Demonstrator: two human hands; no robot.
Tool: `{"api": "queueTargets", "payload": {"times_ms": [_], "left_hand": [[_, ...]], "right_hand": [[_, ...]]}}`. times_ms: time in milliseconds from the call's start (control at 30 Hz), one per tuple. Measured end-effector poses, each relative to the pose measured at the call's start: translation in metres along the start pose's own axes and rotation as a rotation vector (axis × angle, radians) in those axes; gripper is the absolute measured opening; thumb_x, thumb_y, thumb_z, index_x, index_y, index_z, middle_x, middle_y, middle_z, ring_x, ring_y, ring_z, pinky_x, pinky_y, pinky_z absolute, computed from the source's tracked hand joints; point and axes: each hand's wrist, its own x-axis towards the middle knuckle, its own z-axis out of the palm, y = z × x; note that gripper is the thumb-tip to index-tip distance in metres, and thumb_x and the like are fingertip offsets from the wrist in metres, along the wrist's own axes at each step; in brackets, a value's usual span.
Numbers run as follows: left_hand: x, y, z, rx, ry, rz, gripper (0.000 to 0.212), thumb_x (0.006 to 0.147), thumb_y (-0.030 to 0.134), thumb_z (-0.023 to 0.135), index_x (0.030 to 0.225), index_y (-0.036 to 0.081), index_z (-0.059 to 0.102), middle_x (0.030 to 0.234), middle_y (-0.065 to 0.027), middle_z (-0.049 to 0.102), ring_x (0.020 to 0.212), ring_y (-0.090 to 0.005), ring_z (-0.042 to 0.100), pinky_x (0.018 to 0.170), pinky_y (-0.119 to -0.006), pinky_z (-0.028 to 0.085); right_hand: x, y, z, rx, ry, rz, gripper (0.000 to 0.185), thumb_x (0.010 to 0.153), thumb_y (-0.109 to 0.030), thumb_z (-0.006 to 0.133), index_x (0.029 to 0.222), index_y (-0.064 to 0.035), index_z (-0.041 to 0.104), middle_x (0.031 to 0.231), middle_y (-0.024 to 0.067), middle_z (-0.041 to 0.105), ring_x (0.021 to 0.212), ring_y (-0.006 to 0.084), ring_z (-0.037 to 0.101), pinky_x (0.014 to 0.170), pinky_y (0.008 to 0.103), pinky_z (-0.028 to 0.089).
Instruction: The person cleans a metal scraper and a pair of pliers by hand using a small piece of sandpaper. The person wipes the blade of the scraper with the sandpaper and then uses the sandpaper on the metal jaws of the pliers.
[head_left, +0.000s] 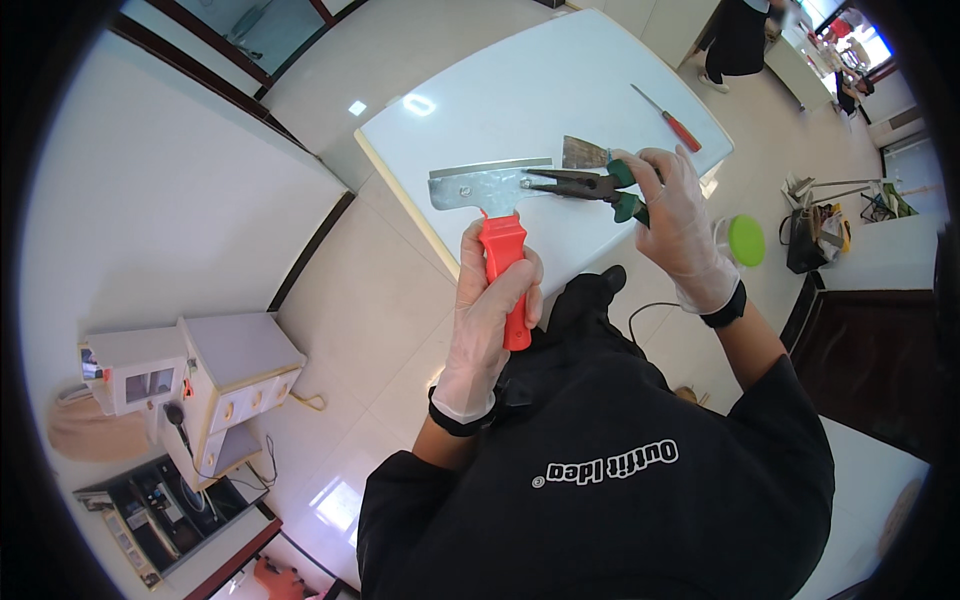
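My left hand (491, 300), in a clear glove, is closed around the red plastic handle of a wide-bladed scraper (469, 187), its metal head pointing away from me. In my gloved right hand (679, 217) are long-nose pliers (581, 184) with dark green grips. Their jaws are at the fastener on the right part of the scraper head; whether they clamp it I cannot tell. Just beyond the pliers lies a putty knife (585, 153) with a worn blade, its handle partly hidden by my right hand. A screwdriver (679, 129) with a red handle rests farther right on the white table (517, 90).
A tub with a green lid (746, 240) stands right of the table. Beyond it are a black bag (806, 240) and metal-framed items. A white cabinet (240, 360) is at the left. Another person (739, 41) stands past the table's far right side.
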Motion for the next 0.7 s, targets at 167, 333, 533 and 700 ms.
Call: {"api": "queueTargets", "payload": {"times_ms": [167,333,533,700], "left_hand": [[0.004,0.010,-0.006,0.017,-0.038,-0.050,0.046,0.090,0.007,0.052,0.131,0.014,0.033,0.082,-0.0038,0.050,0.055,-0.0098,0.047,0.050,-0.022,0.039],[0.011,0.019,-0.010,0.012,-0.085,-0.076,0.042,0.088,0.005,0.051,0.128,0.010,0.037,0.081,-0.0048,0.051,0.053,-0.0102,0.045,0.049,-0.022,0.037],[0.027,0.003,-0.024,-0.151,-0.011,-0.030,0.042,0.090,0.007,0.048,0.131,0.006,0.038,0.082,-0.0053,0.050,0.051,-0.0086,0.043,0.045,-0.021,0.035],[0.029,-0.007,-0.032,-0.145,0.027,-0.014,0.041,0.090,0.006,0.049,0.130,0.006,0.039,0.081,-0.0044,0.048,0.053,-0.0070,0.042,0.046,-0.020,0.036]], "right_hand": [[0.005,0.010,0.001,-0.066,-0.020,-0.016,0.068,0.061,0.015,0.058,0.125,-0.0096,0.054,0.108,0.0101,0.049,0.105,0.0329,0.050,0.106,0.0538,0.034],[0.016,0.018,-0.011,-0.032,-0.007,-0.032,0.063,0.063,0.016,0.057,0.121,-0.0076,0.057,0.110,0.0094,0.049,0.106,0.0311,0.051,0.100,0.0437,0.040],[-0.008,0.011,0.001,1.144,-0.221,0.814,0.065,0.056,0.013,0.043,0.116,-0.0021,0.060,0.083,0.0040,0.043,0.078,0.0170,0.047,0.076,0.0257,0.043],[-0.044,0.019,0.033,1.915,-0.343,1.060,0.079,0.050,0.010,0.039,0.128,-0.0003,0.051,0.078,0.0006,0.043,0.076,0.0144,0.048,0.082,0.0262,0.044]]}}
